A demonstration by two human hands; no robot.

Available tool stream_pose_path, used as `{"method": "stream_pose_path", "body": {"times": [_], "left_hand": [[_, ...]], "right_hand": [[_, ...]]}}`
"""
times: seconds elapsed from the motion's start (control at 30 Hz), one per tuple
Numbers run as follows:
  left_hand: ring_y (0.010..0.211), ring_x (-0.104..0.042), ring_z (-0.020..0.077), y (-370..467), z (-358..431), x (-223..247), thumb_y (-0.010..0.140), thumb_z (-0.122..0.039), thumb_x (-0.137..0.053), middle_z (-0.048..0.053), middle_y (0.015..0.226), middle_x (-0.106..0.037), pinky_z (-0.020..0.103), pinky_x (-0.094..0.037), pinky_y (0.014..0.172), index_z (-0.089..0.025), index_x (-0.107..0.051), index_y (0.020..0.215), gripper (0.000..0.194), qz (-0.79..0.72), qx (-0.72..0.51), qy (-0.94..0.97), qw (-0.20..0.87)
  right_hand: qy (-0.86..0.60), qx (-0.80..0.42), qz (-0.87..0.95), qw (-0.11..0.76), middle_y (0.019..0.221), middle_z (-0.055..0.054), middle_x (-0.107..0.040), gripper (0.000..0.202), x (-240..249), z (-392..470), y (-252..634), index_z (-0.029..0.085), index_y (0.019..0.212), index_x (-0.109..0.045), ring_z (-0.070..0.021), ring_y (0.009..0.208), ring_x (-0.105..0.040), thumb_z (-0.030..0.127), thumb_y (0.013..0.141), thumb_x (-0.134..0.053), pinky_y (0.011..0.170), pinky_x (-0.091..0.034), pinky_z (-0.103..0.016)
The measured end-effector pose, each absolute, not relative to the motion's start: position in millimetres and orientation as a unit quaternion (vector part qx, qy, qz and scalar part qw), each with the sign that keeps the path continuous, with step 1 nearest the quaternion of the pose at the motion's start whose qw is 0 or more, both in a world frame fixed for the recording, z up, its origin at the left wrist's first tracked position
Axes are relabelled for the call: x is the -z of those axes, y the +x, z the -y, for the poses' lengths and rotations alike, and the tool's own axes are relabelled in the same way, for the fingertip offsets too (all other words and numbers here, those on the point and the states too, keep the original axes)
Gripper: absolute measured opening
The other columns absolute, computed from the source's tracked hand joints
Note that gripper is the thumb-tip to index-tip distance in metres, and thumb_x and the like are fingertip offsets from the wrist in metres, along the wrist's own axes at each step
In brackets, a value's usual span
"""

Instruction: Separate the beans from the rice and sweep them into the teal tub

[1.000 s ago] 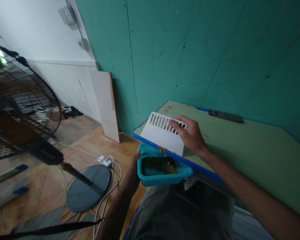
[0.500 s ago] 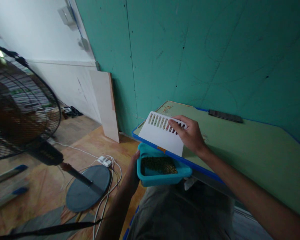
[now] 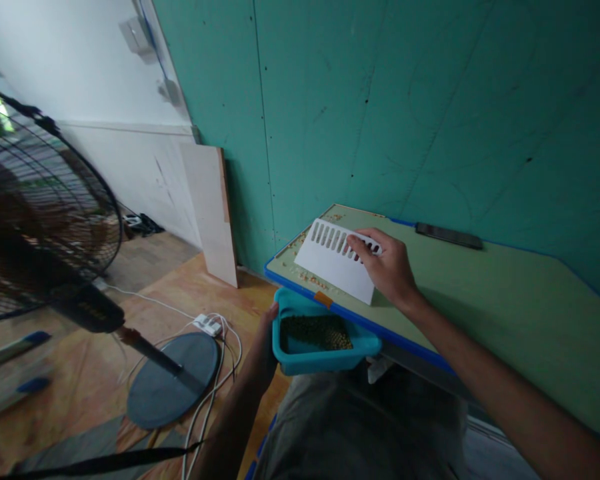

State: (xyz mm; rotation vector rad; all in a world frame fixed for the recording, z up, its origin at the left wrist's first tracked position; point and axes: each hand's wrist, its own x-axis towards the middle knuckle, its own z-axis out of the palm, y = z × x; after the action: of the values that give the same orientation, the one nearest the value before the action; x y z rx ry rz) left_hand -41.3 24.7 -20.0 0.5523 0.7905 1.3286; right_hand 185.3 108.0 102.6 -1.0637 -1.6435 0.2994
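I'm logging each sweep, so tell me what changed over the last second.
The right hand drew the white slotted scraper back from the table's blue edge onto the green top, uncovering scattered grains near the rim. The left hand holds the teal tray under the edge as before.

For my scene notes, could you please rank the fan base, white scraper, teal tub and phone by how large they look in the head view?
1. Fan base
2. Teal tub, though nearer the camera
3. White scraper, close to the tub, unsure
4. Phone, farthest away

Teal wall (image 3: 405, 100), plywood floor (image 3: 190, 287), standing fan (image 3: 45, 220) left.
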Motion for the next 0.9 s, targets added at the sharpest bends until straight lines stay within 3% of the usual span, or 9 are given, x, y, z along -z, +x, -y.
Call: {"method": "stream_pose_path", "body": {"times": [0.63,0.9], "left_hand": [[0.114,-0.072,0.0335,-40.1,-25.2,18.2,0.087,-0.053,-0.067,0.007,0.106,-0.083,0.043,-0.047,0.11,-0.016,-0.077,0.108,0.044,-0.35,-0.588,0.243,0.688],[0.118,-0.069,0.0354,-39.3,-22.7,13.2,0.088,-0.053,-0.067,0.005,0.105,-0.083,0.044,-0.048,0.11,-0.018,-0.079,0.1,0.039,-0.347,-0.581,0.237,0.697]], "right_hand": [[-0.433,-0.166,0.702,0.54,0.083,-0.004,-0.075,0.03,-101.7,-105.8,182.6,0.018,0.096,-0.075,-0.0163,0.069,-0.066,0.047,0.091,-0.067,0.063,-0.048,-0.029],[-0.432,-0.183,0.702,0.536,0.082,-0.004,-0.075,0.033,-102.9,-103.9,181.4,0.019,0.097,-0.075,-0.0175,0.069,-0.067,0.05,0.09,-0.066,0.062,-0.049,-0.029]]}}
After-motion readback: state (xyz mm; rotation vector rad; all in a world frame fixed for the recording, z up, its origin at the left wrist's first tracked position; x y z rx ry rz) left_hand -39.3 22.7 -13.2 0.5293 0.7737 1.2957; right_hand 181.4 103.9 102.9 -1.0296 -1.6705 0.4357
